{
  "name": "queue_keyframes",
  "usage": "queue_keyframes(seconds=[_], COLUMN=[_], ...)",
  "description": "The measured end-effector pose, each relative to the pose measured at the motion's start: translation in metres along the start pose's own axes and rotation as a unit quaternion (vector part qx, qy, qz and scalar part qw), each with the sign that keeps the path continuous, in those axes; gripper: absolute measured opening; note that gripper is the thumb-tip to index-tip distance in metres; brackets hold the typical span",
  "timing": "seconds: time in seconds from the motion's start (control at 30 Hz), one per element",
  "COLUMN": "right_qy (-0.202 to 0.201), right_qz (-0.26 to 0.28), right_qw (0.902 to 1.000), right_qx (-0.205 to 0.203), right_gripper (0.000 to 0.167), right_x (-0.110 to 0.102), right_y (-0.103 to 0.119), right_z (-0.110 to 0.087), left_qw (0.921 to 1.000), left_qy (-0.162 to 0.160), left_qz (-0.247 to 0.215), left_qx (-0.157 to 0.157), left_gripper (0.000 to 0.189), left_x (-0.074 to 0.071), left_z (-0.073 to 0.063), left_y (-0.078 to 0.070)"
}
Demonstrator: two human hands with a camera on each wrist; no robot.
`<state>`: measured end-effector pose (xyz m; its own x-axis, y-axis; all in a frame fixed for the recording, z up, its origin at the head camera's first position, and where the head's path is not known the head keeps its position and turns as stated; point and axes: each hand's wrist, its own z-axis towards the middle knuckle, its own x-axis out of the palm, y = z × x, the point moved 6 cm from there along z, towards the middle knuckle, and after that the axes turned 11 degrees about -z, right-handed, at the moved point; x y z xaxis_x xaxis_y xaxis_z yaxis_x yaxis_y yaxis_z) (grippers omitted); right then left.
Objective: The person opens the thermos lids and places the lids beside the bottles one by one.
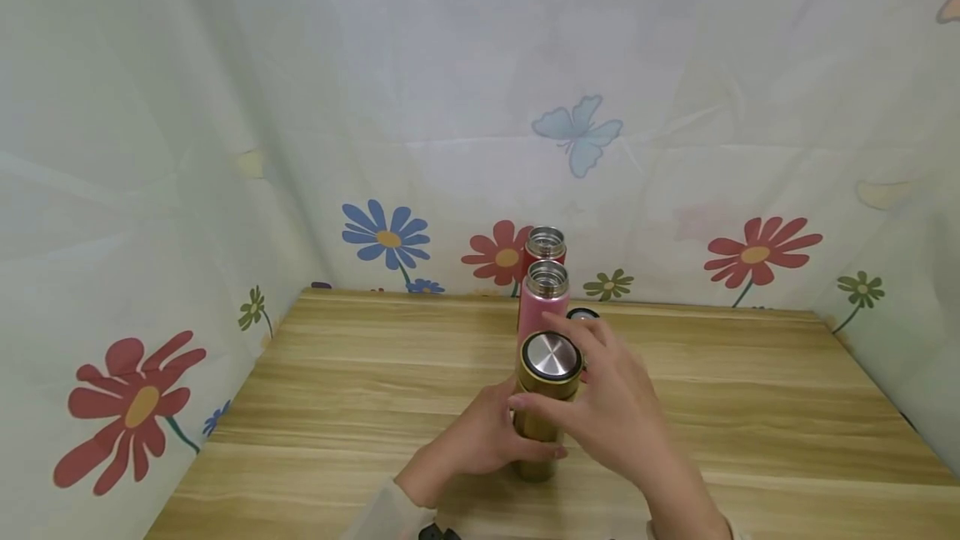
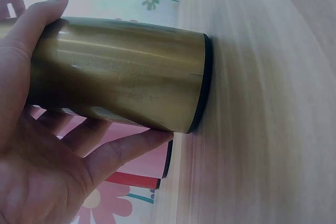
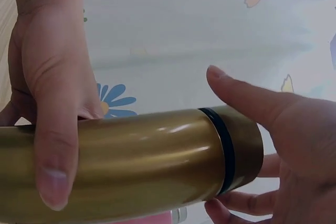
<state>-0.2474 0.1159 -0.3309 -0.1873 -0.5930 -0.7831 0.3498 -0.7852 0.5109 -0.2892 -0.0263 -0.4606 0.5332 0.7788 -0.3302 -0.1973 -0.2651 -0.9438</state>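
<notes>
A gold thermos bottle [image 1: 536,427] stands upright on the wooden table, its gold lid [image 1: 552,355] with a silver disc on top. My left hand [image 1: 491,436] grips the body; in the left wrist view its thumb and fingers lie on opposite sides of the gold thermos [image 2: 126,72]. My right hand [image 1: 611,407] is spread around the lid. In the right wrist view, the thumb of the right hand [image 3: 310,140] stands apart from the lid [image 3: 247,148], and its fingers are beside the lid's far side; whether they touch it I cannot tell.
Behind the gold thermos stand a pink bottle [image 1: 542,307] and a red bottle [image 1: 545,250], both with uncovered metal necks. A dark-rimmed round top [image 1: 583,315] shows partly behind my right hand. A flower-printed curtain [image 1: 450,107] borders the table [image 1: 375,373].
</notes>
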Motion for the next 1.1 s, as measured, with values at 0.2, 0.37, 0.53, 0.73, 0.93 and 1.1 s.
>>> queue_keyframes(seconds=[0.2,0.37,0.53,0.73,0.93,1.1], right_qy=[-0.066,-0.086,-0.096,-0.095,-0.082,-0.074], right_qz=[-0.1,-0.127,-0.125,-0.114,-0.099,-0.092], right_qw=[0.9927,0.9881,0.9874,0.9887,0.9916,0.993], right_qx=[0.008,0.014,0.016,0.016,0.013,0.002], right_gripper=[0.089,0.084,0.077,0.077,0.078,0.077], right_x=[-0.002,-0.001,-0.001,0.0,-0.001,-0.002], right_y=[0.009,0.013,0.014,0.015,0.015,0.015], right_z=[-0.003,-0.004,-0.005,-0.005,-0.005,-0.004], left_qw=[1.0,0.9997,0.9989,0.999,0.9993,0.9992], left_qy=[-0.001,-0.003,-0.002,-0.003,-0.002,-0.003], left_qz=[0.0,-0.01,-0.023,-0.018,-0.018,-0.02], left_qx=[-0.008,-0.024,-0.041,-0.04,-0.033,-0.034], left_gripper=[0.078,0.08,0.082,0.079,0.078,0.083], left_x=[0.0,-0.001,0.0,0.0,-0.001,-0.001], left_z=[-0.001,0.0,0.0,0.001,0.001,0.001], left_y=[-0.001,0.0,0.002,0.003,0.004,0.005])
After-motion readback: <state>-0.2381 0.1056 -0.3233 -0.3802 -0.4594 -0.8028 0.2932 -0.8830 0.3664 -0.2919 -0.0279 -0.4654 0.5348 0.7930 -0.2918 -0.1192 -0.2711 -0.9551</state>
